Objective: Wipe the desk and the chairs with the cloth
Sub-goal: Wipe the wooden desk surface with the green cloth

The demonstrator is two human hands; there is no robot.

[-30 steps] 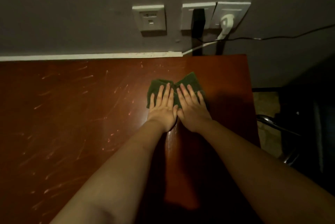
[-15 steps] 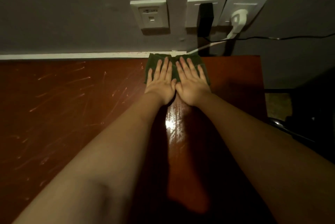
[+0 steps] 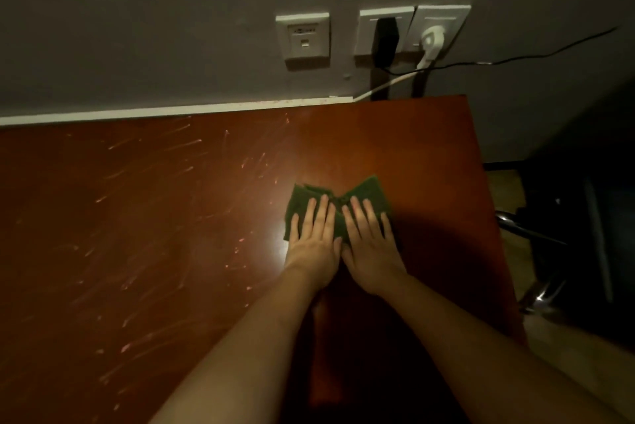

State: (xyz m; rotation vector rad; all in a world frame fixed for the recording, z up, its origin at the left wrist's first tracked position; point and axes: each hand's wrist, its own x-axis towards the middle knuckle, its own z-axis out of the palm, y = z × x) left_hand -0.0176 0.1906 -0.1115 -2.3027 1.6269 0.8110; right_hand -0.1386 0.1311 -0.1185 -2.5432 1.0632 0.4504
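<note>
The green cloth (image 3: pixel 365 194) lies on the counter (image 3: pixel 154 234) near its right end, pulled back from the wall strip it touched half a second ago. The left hand (image 3: pixel 314 246) and right hand (image 3: pixel 372 248) press it flat, fingers (image 3: pixel 321 217) straight, slightly apart, hiding its middle. The dark chair (image 3: pixel 549 245) beyond the right edge is hard to make out.

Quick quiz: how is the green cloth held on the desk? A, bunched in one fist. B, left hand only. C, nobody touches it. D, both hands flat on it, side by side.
D: the left hand and the right hand press flat, fingers straight, side by side on the green cloth on the desk.
</note>
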